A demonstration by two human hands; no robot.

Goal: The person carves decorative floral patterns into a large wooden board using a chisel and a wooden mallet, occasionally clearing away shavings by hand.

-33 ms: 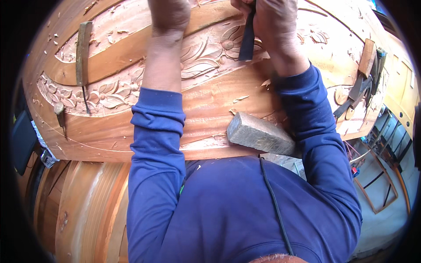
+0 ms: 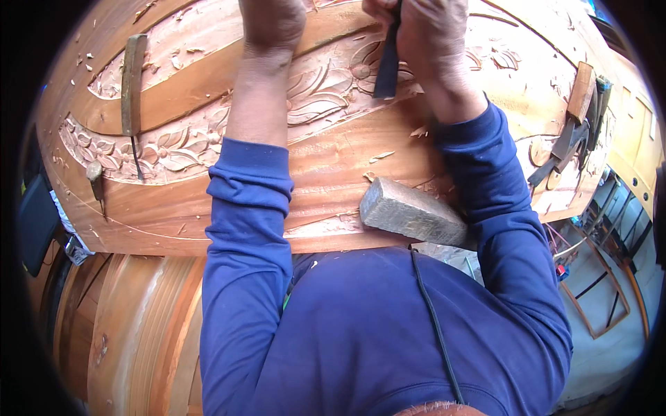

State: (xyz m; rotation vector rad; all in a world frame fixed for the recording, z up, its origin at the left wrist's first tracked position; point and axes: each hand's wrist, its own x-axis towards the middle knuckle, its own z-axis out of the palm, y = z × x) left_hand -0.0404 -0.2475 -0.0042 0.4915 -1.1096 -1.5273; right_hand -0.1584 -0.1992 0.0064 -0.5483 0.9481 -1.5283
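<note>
Reddish-brown carved wooden panel with leaf and flower relief fills the workbench in the head view, with curved timber pieces stacked below at near left. At the far edge, the right hand is clamped around a dark flat-bladed chisel, whose blade points down into the leaf carving; the left hand rests on the panel beside it, and whether its fingers are curled or spread I cannot tell. A grey rectangular wooden mallet block lies idle near the body. Another wooden-handled chisel lies at left. The step looks like hand-paring the relief; the next cut calls for steady, shallow pressure.
</note>
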